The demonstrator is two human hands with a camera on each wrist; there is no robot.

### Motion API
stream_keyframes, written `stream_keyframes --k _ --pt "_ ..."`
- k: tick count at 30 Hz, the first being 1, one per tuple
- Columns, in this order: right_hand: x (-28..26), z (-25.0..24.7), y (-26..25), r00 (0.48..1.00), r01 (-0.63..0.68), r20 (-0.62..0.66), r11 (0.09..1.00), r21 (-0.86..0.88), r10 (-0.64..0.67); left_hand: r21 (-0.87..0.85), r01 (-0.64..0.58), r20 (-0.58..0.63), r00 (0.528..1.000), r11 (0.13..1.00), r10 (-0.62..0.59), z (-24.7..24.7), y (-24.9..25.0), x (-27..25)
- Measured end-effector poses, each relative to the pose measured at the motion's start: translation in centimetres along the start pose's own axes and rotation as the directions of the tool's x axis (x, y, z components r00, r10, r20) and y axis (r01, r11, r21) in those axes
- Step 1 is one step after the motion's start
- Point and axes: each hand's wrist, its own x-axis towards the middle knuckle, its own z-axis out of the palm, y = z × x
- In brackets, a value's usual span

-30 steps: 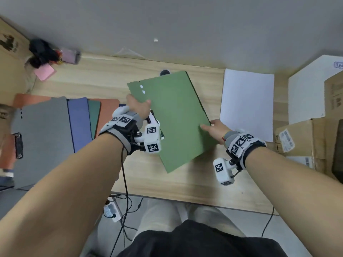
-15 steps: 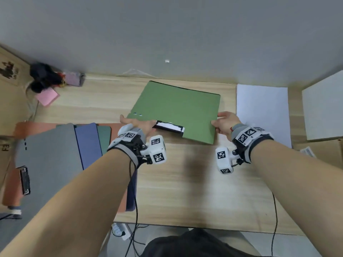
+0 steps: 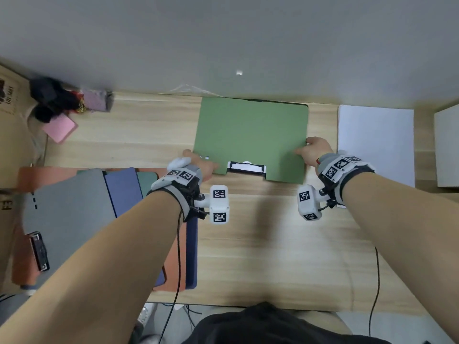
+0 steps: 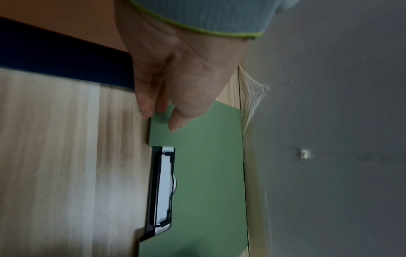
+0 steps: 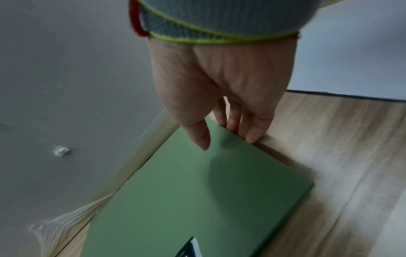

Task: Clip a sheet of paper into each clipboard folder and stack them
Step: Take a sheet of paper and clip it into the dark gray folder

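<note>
A closed green clipboard folder point(image 3: 250, 135) lies near the back of the wooden table point(image 3: 260, 256), its black clip point(image 3: 246, 167) on the near edge with white paper showing in it. My left hand point(image 3: 198, 165) pinches the folder's near-left corner, thumb on top and fingers at the edge, as the left wrist view shows for the hand point(image 4: 162, 118), folder point(image 4: 208, 156) and clip point(image 4: 163, 189). My right hand point(image 3: 310, 150) grips the right edge. In the right wrist view the thumb lies on the folder point(image 5: 186, 200) and the fingers point(image 5: 252, 133) curl along its edge.
A white sheet of paper point(image 3: 375, 142) lies right of the folder. At the left, grey point(image 3: 67, 209), blue point(image 3: 124, 189), dark green and orange folders overlap. Dark and pink items point(image 3: 59, 108) sit at the back left corner. A white box point(image 3: 447, 147) stands at far right.
The green folder, held tilted in the air a second ago, has been turned and brought down square on the table with its clip toward me. Both hands kept hold of it.
</note>
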Motion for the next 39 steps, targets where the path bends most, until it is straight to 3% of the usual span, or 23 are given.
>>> stream_keyframes --k 2,13,26,31,36,39 --pt "0.3 -0.1 -0.1 1.0 0.022 -0.002 0.999 -0.025 -0.022 0.014 -0.028 0.054 0.998 1.0 0.028 0.0 0.3 0.3" --pt "1.2 0.1 -0.3 1.0 0.013 0.011 0.977 -0.213 -0.01 0.109 -0.01 0.069 0.998 0.994 0.003 -0.4 0.3 0.5" --pt "0.9 -0.1 -0.4 0.999 0.034 0.017 0.975 -0.219 -0.031 0.15 -0.012 0.116 0.993 0.989 -0.006 -0.6 0.1 0.6" --pt "-0.6 -0.9 -0.6 1.0 0.025 -0.013 0.989 -0.148 -0.027 0.128 -0.042 0.066 0.997 0.991 0.034 -1.3 1.2 -0.6" --pt "-2.8 -2.4 -1.3 0.999 0.028 0.043 0.996 0.089 -0.032 0.135 -0.18 0.087 0.982 0.974 0.169 -2.0 3.6 -2.9" --pt "-4.6 -3.4 -1.9 0.996 0.052 0.064 0.988 0.147 -0.062 0.174 -0.256 0.085 0.966 0.951 0.245 -2.5 4.8 -4.8"
